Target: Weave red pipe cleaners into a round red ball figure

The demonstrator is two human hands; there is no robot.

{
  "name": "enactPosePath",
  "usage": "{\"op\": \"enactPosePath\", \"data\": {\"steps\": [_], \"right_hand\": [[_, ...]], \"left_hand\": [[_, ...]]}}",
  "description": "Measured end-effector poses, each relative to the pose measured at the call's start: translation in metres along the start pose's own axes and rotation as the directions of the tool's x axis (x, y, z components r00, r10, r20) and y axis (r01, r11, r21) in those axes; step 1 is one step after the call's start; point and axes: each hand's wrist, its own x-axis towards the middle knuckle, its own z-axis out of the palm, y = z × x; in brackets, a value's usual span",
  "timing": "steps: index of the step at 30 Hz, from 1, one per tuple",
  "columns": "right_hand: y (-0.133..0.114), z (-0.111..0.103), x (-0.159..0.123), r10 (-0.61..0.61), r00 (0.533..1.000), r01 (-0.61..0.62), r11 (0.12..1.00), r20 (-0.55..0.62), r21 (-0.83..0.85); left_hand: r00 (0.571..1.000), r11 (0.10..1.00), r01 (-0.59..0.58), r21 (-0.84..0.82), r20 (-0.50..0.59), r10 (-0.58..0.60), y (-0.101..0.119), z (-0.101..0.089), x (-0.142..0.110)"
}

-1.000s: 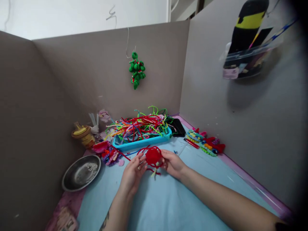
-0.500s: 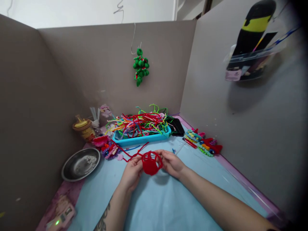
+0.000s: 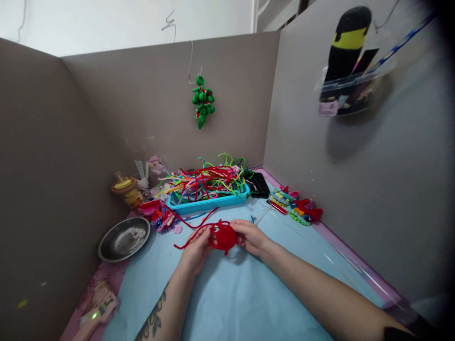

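A small red crocheted piece (image 3: 224,237) is held above the blue table cover, stretched between both hands. My left hand (image 3: 197,247) pinches its left edge, and loose red yarn tails (image 3: 194,229) trail over those fingers towards the back left. Closed on the right edge is my right hand (image 3: 249,235), thumb and fingers pressed together. The piece has a dense round part and a more open part at its upper left. A short red end hangs from its lower side.
Behind the hands stands a blue tray (image 3: 209,204) heaped with coloured yarn scraps. A metal bowl (image 3: 124,239) with small white bits is at left, near a pink device (image 3: 97,312) with a green light. Crocheted pieces (image 3: 296,207) and a red-handled tool (image 3: 276,207) lie at right.
The red piece has been turned in the hands: its open loops were facing me and now show less, with the dense part filling more of the view. The camera view has shifted slightly.
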Motion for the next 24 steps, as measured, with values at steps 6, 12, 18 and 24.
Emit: {"op": "enactPosePath", "data": {"steps": [6, 12, 18, 24], "right_hand": [[-0.001, -0.001, -0.003, -0.015, 1.0, 0.015, 1.0, 0.012, -0.023], [-0.001, -0.003, -0.002, -0.059, 0.998, 0.06, 0.996, 0.024, -0.07], [-0.003, -0.004, -0.006, -0.138, 0.985, 0.151, 0.979, 0.103, -0.14], [-0.005, -0.004, -0.008, -0.15, 0.98, 0.172, 0.967, 0.128, -0.19]], "left_hand": [[0.997, 0.999, -0.027, 0.034, 0.079, 0.024, 0.0, -0.001, -0.001], [0.996, 0.995, -0.076, 0.061, 0.058, 0.072, 0.004, 0.0, -0.004], [0.99, 0.978, -0.134, 0.157, -0.018, 0.139, 0.005, 0.001, -0.006], [0.993, 0.98, -0.106, 0.17, -0.039, 0.114, 0.009, -0.001, -0.007]]}}
